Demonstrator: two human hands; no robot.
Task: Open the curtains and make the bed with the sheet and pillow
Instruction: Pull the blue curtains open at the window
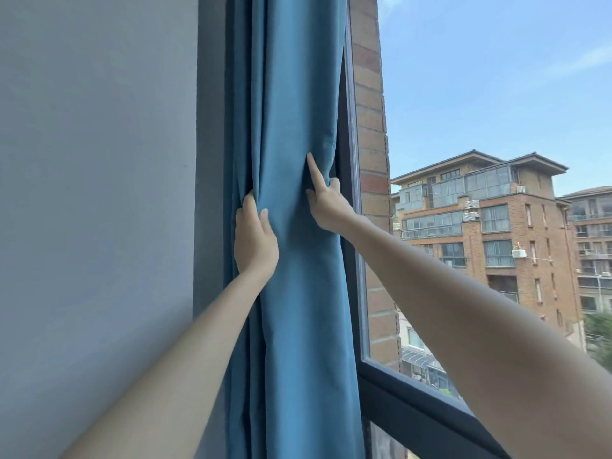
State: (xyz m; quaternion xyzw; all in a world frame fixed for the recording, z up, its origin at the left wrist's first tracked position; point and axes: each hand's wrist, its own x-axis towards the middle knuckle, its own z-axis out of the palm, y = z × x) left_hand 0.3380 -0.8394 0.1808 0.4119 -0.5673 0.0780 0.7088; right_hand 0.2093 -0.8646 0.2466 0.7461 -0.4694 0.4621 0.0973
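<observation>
A blue curtain [291, 127] hangs bunched in folds at the left side of the window, against the wall's edge. My left hand [255, 236] grips the folds on the curtain's left side. On the curtain's right edge my right hand [326, 200] pinches the cloth, forefinger stretched upward along the fabric. Both arms reach forward from the bottom of the view. The bed, sheet and pillow are out of sight.
A plain grey-white wall [96, 193] fills the left half. The dark window frame [414, 402] runs along the curtain's right and slants across the bottom right. Through the glass [480, 94] I see sky, a brick pier and apartment buildings.
</observation>
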